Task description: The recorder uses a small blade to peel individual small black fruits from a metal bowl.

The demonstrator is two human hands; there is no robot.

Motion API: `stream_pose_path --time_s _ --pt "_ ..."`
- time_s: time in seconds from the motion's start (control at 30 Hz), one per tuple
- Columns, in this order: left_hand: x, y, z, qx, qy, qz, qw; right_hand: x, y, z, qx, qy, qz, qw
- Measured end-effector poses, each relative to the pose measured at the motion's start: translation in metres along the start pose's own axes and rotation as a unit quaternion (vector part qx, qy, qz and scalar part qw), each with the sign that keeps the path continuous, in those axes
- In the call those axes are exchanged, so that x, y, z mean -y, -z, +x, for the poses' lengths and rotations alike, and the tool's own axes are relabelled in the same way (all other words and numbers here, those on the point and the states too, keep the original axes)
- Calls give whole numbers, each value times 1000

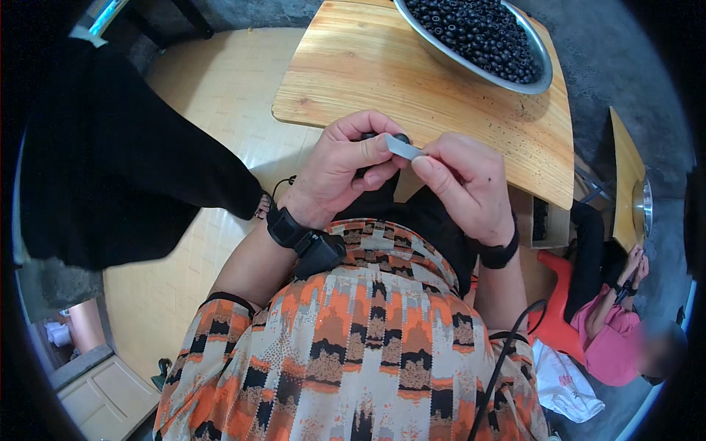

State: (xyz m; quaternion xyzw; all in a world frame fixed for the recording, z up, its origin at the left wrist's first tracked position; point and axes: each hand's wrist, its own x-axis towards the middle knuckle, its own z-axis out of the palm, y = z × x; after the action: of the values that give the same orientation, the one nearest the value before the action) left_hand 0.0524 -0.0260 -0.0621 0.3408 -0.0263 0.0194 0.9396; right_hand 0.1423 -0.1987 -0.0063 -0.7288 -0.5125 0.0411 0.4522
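My left hand (346, 165) is closed around a few small round black pieces (401, 137), which show between its thumb and fingers. Their kind is hard to make out. In a pinch between thumb and forefinger, my right hand (471, 184) grips a flat grey metal blade (403, 148). The blade's far end reaches the left thumb, right beside the black pieces. Both hands are held over my lap, just before the near edge of the wooden table (353, 66). On the table stands a metal bowl (535, 87) heaped with small black ring-shaped pieces (478, 33).
Dark crumbs (526, 110) lie on the table near the bowl. Below its right edge is a cardboard box (560, 224) with dark contents. A person in pink (607, 331) sits at another table (629, 176) on the right. At left stands a person in black clothing (125, 162).
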Motion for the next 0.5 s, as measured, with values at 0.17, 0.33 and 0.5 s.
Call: stream_pose_path --time_s 0.17,0.33,0.5 --pt "-5 -13 -3 39 -38 63 997 -48 9 -2 -79 -68 -38 994" --pt "1 0 3 28 -18 4 999 -43 8 3 -121 -72 -21 990" --pt "-1 -1 2 46 -10 -31 998 -12 0 4 -87 -107 109 984"
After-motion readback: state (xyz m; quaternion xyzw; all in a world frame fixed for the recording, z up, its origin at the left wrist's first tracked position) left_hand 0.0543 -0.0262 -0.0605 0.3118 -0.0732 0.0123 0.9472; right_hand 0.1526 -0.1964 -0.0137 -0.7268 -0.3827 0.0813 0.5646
